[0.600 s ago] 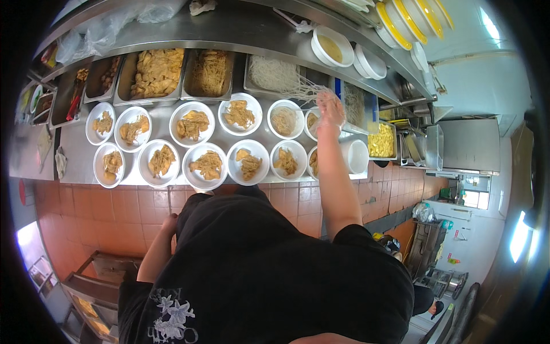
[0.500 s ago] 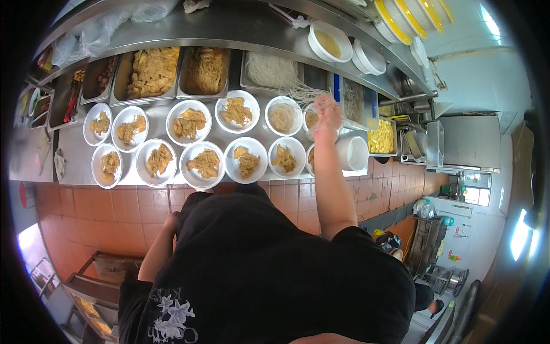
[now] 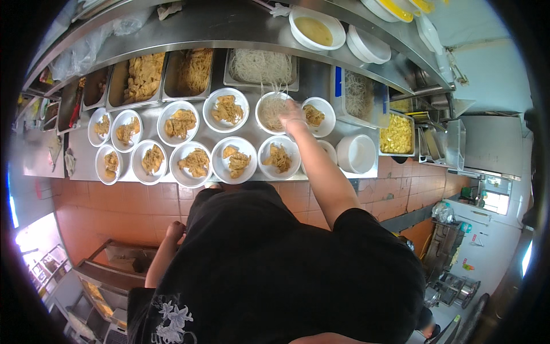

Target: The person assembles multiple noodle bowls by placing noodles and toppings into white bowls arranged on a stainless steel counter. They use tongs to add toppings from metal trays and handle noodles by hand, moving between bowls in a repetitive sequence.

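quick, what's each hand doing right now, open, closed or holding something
Left hand: down by the person's side, open or closed cannot be told.
Right hand: at the pale noodles in a white bowl; grip unclear.

No text, number or label was legible. The small red mark on the white wall (at the right of the head view) was too small to read.

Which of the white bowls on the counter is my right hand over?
The bowl second from the right in the far row. Your right hand covers its right edge, and it is the only one showing pale, thin noodles.
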Demonstrator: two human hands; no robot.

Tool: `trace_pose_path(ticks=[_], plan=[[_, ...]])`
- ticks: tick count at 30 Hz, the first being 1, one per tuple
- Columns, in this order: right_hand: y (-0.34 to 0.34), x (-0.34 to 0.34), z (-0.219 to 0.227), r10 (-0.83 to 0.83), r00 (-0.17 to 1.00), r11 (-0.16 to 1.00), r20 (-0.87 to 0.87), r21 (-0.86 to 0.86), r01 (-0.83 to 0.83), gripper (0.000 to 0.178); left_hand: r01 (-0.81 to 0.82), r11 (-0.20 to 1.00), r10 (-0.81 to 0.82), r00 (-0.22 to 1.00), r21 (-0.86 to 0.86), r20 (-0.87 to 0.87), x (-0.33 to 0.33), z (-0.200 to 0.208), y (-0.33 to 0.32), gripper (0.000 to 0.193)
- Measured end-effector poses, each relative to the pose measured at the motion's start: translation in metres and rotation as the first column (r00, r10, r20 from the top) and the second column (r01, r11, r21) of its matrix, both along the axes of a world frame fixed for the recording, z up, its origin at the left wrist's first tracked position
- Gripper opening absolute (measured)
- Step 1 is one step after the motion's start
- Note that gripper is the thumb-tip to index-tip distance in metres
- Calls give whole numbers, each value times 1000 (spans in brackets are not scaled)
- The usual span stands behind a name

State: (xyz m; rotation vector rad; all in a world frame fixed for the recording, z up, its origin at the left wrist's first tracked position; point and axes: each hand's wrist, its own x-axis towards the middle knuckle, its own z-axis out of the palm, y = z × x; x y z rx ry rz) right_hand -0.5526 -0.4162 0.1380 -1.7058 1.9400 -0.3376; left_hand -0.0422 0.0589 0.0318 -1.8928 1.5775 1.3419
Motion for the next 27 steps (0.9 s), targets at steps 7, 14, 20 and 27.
trace_pose_path(ticks=[7, 14, 20, 27], plan=[[-23, 42, -15, -288, 385, 924, 877, 150, 351, 40, -562, 825, 547, 822, -67, -156, -79, -13, 32, 39], [-17, 109, 29, -286, 892, 953, 349, 9, 302, 52, -495, 866, 497, 867, 65, -19, -107, 41, 35, 42], [-9, 88, 45, -45, 965, 968, 260, -229, 107, 30, -487, 867, 486, 873, 106, 34, -121, 64, 29, 45], [40, -34, 38, 264, 950, 942, -167, -168, -291, 28, -472, 873, 472, 881, 121, 34, -141, 49, 20, 48]])
